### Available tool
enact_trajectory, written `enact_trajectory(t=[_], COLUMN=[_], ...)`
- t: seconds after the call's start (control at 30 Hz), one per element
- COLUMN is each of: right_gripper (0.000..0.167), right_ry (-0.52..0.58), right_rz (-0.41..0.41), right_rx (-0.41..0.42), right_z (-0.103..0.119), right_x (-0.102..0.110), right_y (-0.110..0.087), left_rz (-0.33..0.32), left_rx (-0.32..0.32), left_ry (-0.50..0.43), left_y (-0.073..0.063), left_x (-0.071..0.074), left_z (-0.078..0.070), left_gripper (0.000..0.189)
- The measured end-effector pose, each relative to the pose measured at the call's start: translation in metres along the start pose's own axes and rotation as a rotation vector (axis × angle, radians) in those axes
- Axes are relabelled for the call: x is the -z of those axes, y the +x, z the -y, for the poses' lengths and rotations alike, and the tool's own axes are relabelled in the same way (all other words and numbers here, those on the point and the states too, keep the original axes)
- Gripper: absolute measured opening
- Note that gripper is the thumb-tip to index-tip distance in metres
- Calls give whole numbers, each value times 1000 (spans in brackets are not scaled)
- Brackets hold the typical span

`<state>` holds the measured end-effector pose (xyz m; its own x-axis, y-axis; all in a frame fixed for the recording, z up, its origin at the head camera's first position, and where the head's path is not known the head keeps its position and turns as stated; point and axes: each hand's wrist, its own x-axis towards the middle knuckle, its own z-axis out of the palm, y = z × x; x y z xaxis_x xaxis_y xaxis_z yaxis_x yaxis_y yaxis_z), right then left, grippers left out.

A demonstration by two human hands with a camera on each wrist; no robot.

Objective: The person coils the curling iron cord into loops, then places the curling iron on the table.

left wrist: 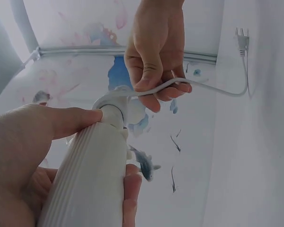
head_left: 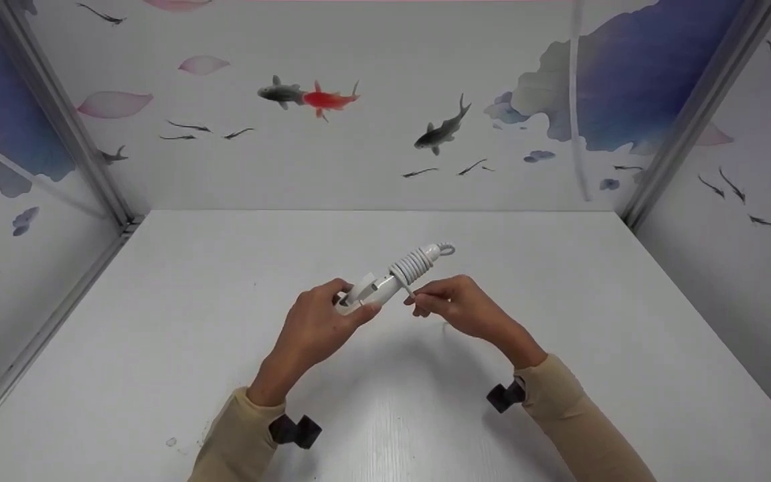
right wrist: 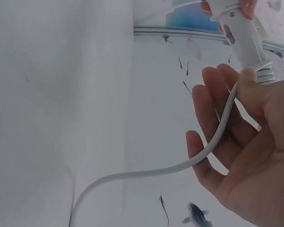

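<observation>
My left hand (head_left: pixel 318 325) holds a white, rod-shaped corded appliance (head_left: pixel 387 288) above the table, its thumb lying along the body. The exact kind of appliance is unclear; a ribbed white section (left wrist: pixel 87 175) shows in the left wrist view. Several turns of its white power cord (head_left: pixel 412 266) are wound round the far, narrower end, which tilts up to the right. Just right of the appliance, my right hand (head_left: pixel 464 308) pinches the cord between thumb and fingers. In the right wrist view the loose cord (right wrist: pixel 146 173) runs across the fingers and hangs down. A two-pin plug (left wrist: pixel 242 43) ends it.
A white table (head_left: pixel 158 361) lies under both hands. Printed panels with fish and petals (head_left: pixel 359 167) stand at the back and both sides, joined by metal corner posts (head_left: pixel 700 114). Dark wrist cameras (head_left: pixel 295 430) are strapped at the sleeves.
</observation>
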<state>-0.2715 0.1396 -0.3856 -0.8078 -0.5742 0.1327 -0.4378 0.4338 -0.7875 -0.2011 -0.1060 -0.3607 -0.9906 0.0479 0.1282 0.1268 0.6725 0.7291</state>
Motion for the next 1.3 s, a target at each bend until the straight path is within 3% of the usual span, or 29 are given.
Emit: enact_trajectory(t=[0.2, 0.37, 0.57, 0.7, 0.93, 1.1, 1.17, 1.3], right_gripper=[20, 18, 17, 18, 22, 25, 22, 8], right_ry=[-17, -42, -28, 19, 46, 12, -12, -95], right_rz=[-54, -136, -208, -145, 24, 10, 22, 76], right_rx=[-27, -41, -155, -183, -115, -225, -205, -66], right_z=[-3, -2, -10, -20, -29, -36, -38, -33], right_x=[-9, -12, -10, -5, 5, 9, 11, 20], right_y=[5, 8, 12, 13, 13, 13, 14, 14], left_rz=[11, 10, 37, 69, 120, 209, 254, 326], left_rx=[-47, -47, -38, -46, -38, -59, -87, -151], left_ry=[7, 15, -43, -70, -104, -141, -120, -67], left_y=[-1, -1, 1, 2, 3, 2, 2, 2], left_x=[1, 2, 5, 5, 5, 7, 7, 6], left_z=[1, 1, 2, 3, 4, 6, 6, 7], left_gripper=[42, 41, 39, 41, 44, 40, 38, 37])
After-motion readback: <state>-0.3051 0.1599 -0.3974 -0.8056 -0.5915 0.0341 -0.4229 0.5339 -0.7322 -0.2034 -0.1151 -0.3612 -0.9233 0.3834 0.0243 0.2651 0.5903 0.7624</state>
